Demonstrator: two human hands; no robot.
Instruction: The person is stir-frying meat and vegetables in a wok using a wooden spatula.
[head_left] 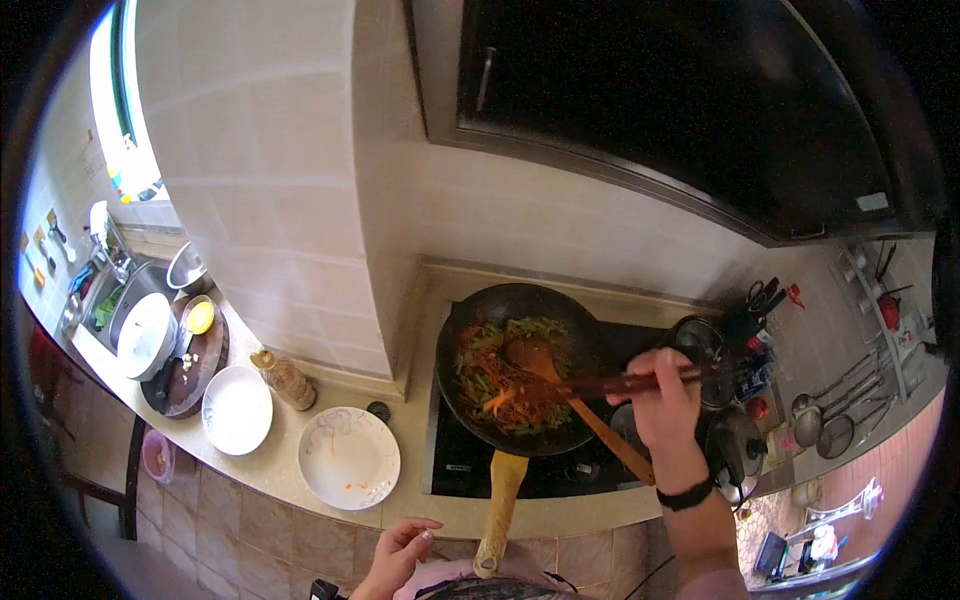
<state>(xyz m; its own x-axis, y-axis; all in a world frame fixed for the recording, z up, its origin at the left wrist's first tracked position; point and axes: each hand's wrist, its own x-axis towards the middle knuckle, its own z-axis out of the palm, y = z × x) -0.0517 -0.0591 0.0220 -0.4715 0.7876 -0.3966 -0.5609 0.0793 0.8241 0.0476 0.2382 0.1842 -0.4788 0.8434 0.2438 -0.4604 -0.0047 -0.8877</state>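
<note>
Gripping chopsticks (612, 384) over wok (575, 322), label (873, 202) unreadable

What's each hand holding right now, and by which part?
The right hand grips the dark chopsticks toward their rear, the end away from the food. The left hand holds nothing visible, beside the wok handle.

Chopsticks (600, 385): your right hand (665, 400) is hiding a bit
Wooden spatula (612, 442): kinda partly hiding under them
Forearms (705, 538): getting cropped, btw

You have one round black wok (545, 299) and one brown wooden spatula (592, 418) mid-frame, two round white plates (237, 410) lower left.
</note>
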